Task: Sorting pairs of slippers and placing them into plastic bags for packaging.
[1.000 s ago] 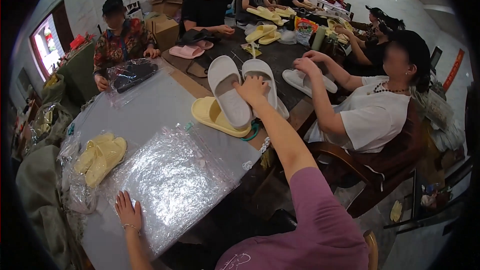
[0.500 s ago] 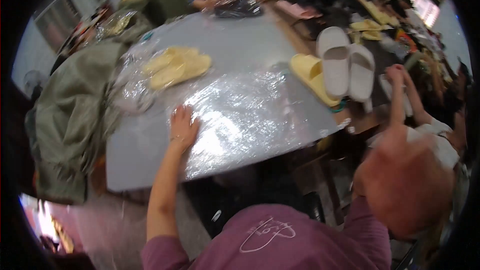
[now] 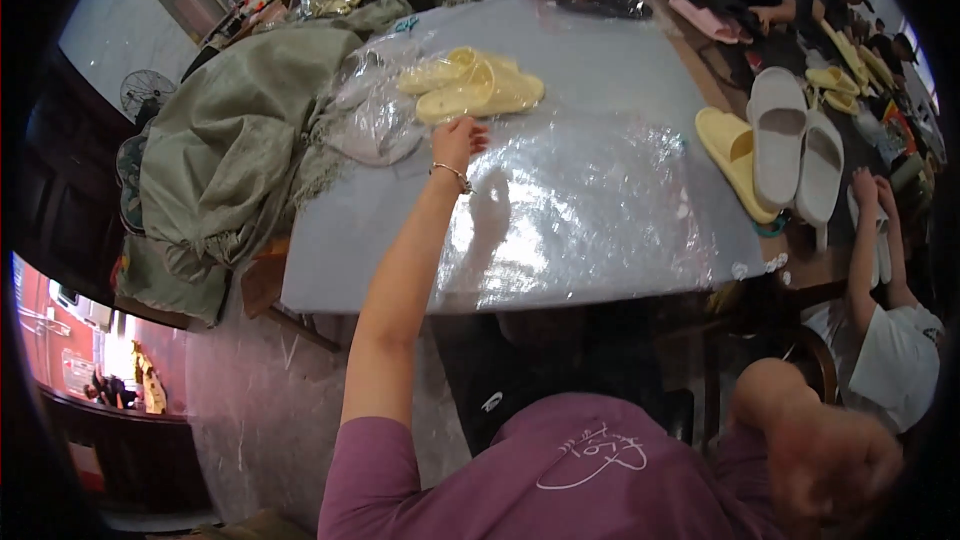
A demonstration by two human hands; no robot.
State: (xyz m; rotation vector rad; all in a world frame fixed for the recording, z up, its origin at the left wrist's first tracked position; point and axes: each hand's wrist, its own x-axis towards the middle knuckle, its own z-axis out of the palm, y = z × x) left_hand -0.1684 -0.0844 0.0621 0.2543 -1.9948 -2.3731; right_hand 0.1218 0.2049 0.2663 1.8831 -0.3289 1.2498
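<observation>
Pickup was presumed: left hand [image 3: 453, 144] held near bagged yellow slide slippers [image 3: 490, 97], grip loosely parted (right hand [image 3: 838, 468] blurred, untellable); pinch likely needed.

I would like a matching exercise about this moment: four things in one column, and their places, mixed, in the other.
1. left hand
2. green-grey cloth
3. light grey slippers
4. clear plastic

A. right of the grey tabletop
B. spread on the tabletop, shining
C. just nearer than the yellow slippers
D. heaped left of the tabletop

Pairs: 1-C, 2-D, 3-A, 4-B
</observation>
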